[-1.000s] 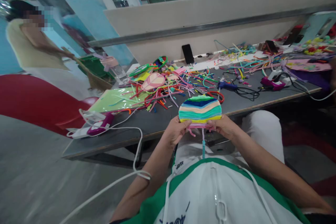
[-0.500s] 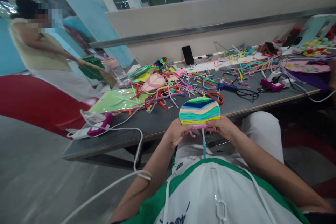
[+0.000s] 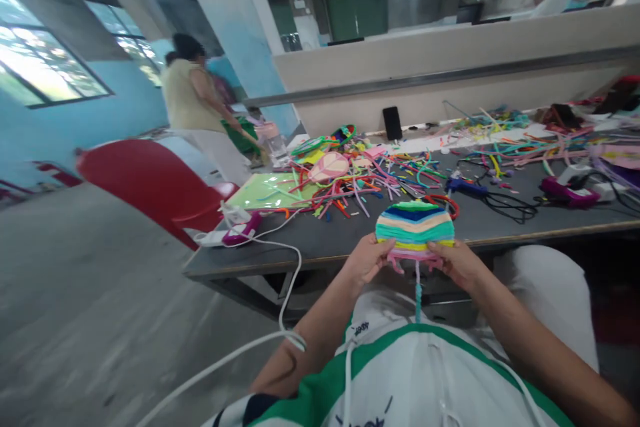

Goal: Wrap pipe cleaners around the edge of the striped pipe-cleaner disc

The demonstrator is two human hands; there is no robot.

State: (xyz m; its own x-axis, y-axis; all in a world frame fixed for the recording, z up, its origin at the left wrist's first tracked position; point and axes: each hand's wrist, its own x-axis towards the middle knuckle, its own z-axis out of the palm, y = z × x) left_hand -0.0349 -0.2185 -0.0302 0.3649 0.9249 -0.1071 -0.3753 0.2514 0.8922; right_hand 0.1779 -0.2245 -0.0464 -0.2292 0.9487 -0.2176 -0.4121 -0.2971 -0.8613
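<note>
Between my hands is a rounded, striped pipe-cleaner craft piece [image 3: 415, 228], banded in green, navy, peach, turquoise, yellow and pink. My left hand [image 3: 371, 259] pinches its lower left edge, thumb on the front. At the lower right edge my right hand [image 3: 459, 263] grips it the same way. Pink curled ends stick out below, and a lilac and teal twisted stem [image 3: 418, 293] hangs from the middle toward my lap. The piece is held up at the table's front edge, with a red pipe-cleaner loop [image 3: 445, 205] on the tabletop just behind it.
Loose pipe cleaners [image 3: 350, 180] and a pink oval piece [image 3: 329, 167] cover the grey table [image 3: 320, 243]. A blue glue gun [image 3: 466, 187], a phone [image 3: 393, 123], a bottle [image 3: 273, 143] and power strips [image 3: 242, 229] stand around. A red chair [image 3: 150, 177] and a person holding a broom are at left.
My view has swung left and up, so the scene sits further right and lower, with windows now showing. Both hands keep their hold on the striped piece. The person at left has turned away.
</note>
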